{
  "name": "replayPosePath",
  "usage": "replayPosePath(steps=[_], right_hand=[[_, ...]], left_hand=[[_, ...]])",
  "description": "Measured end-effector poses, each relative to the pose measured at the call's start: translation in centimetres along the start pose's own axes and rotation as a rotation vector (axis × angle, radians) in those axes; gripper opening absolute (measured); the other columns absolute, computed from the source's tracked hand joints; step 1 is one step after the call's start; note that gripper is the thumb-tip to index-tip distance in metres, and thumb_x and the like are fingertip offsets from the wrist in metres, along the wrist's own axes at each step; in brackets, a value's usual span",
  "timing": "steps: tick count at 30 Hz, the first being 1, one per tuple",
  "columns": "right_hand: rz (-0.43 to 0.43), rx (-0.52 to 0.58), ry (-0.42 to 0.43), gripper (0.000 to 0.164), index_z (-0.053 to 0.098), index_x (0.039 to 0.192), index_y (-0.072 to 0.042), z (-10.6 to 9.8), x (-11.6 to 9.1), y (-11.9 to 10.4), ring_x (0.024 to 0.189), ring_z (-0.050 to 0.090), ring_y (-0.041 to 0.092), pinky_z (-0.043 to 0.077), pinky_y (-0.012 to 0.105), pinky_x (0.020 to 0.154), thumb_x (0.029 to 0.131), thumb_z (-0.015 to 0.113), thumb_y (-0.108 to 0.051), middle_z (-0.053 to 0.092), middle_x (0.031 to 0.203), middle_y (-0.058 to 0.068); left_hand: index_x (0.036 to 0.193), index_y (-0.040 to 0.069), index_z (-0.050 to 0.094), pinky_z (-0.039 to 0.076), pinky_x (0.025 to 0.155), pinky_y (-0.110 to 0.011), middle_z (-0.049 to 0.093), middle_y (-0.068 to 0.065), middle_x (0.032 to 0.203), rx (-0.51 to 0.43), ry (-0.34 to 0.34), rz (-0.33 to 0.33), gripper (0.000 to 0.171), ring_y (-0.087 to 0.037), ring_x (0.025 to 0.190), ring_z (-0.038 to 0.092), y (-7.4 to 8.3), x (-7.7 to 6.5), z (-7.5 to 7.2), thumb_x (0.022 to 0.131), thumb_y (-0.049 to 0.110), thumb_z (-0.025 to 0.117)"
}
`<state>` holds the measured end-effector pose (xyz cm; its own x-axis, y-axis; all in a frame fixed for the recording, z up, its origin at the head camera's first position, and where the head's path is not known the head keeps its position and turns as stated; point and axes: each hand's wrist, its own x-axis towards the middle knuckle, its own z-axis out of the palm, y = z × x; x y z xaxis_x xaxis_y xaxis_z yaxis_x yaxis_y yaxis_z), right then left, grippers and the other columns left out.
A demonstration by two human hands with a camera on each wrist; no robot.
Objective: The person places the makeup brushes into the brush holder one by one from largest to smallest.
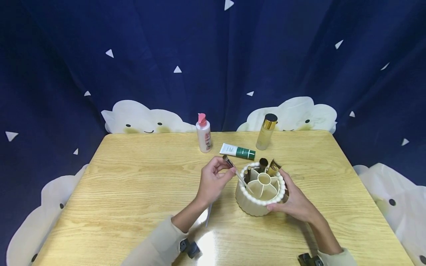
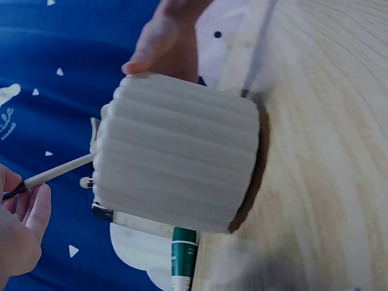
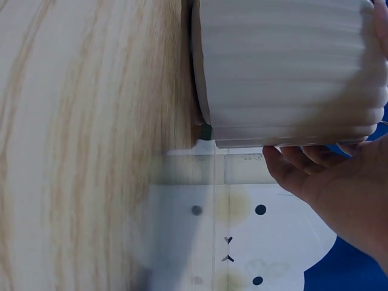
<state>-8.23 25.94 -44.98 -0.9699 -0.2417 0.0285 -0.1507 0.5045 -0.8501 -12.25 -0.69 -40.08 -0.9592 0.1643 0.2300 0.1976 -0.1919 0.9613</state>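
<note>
A cream round makeup organizer [image 1: 253,210] with a beaded rim and petal-shaped compartments stands on the table. My right hand [image 1: 296,201] grips its right side, thumb at the front near the rim; in the right wrist view the fingers [image 3: 297,167] lie along its ribbed wall. My left hand [image 1: 214,177] pinches a makeup brush [image 1: 240,180] near its bristle end, which points up and left. The brush's pale handle slants down into the organizer's left part. A dark fluffy brush [image 1: 263,163] and a gold-ferruled brush [image 1: 273,168] stand in the rear compartments.
Behind the organizer lies a white and green tube [image 1: 237,151]. A white pump bottle [image 1: 204,136] with a pink top stands left of it, a gold-and-black-capped bottle [image 1: 267,132] right. A thin stick [image 1: 209,215] lies on the table by my left wrist.
</note>
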Motion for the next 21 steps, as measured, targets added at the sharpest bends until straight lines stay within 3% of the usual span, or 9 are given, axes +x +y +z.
replayPosePath(steps=[5, 10, 13, 16, 21], right_hand=[[0.002, 0.017, 0.001, 0.12, 0.008, 0.152, -0.016, 0.1, 0.0, 0.1, 0.132, 0.035, 0.043, 0.023, 0.068, 0.105, 0.062, 0.086, -0.018, 0.031, 0.147, 0.025], [0.016, 0.007, 0.001, 0.12, 0.007, 0.152, -0.016, 0.2, -0.1, 0.0, 0.133, 0.033, 0.044, 0.023, 0.068, 0.105, 0.063, 0.086, -0.019, 0.03, 0.148, 0.026], [0.02, -0.002, -0.001, 0.12, 0.006, 0.152, -0.015, 0.2, -0.1, 0.0, 0.134, 0.032, 0.045, 0.022, 0.069, 0.105, 0.063, 0.086, -0.02, 0.029, 0.149, 0.026], [0.014, -0.003, -0.001, 0.12, 0.007, 0.152, -0.015, 0.1, -0.1, 0.0, 0.134, 0.032, 0.044, 0.022, 0.069, 0.105, 0.063, 0.086, -0.02, 0.029, 0.149, 0.026], [0.012, -0.003, 0.002, 0.12, 0.007, 0.152, -0.015, 0.1, -0.1, 0.0, 0.133, 0.033, 0.043, 0.023, 0.068, 0.105, 0.063, 0.086, -0.02, 0.031, 0.148, 0.025]], left_hand=[[0.095, -0.011, 0.057, 0.057, 0.077, -0.025, 0.063, -0.028, 0.094, 0.063, -0.04, 0.002, 0.015, -0.009, 0.082, 0.066, -0.8, -0.2, 0.4, 0.085, -0.002, 0.063], [0.092, -0.001, 0.066, 0.053, 0.075, -0.023, 0.07, -0.016, 0.09, 0.238, -0.041, 0.037, 0.011, -0.009, 0.08, 0.063, -1.5, -0.2, 0.7, 0.086, 0.008, 0.067], [0.088, 0.007, 0.07, 0.045, 0.068, -0.028, 0.07, -0.008, 0.084, 0.345, -0.037, 0.075, 0.008, -0.005, 0.076, 0.056, -1.9, -0.3, 0.8, 0.085, 0.014, 0.069], [0.086, 0.009, 0.07, 0.043, 0.064, -0.028, 0.069, -0.006, 0.08, 0.408, -0.043, 0.105, 0.007, -0.005, 0.073, 0.053, -2.2, -0.5, 0.9, 0.083, 0.015, 0.07], [0.083, 0.008, 0.07, 0.043, 0.064, -0.022, 0.066, -0.004, 0.079, 0.47, -0.058, 0.119, 0.007, -0.015, 0.074, 0.055, -2.7, -0.6, 1.1, 0.08, 0.014, 0.072]])
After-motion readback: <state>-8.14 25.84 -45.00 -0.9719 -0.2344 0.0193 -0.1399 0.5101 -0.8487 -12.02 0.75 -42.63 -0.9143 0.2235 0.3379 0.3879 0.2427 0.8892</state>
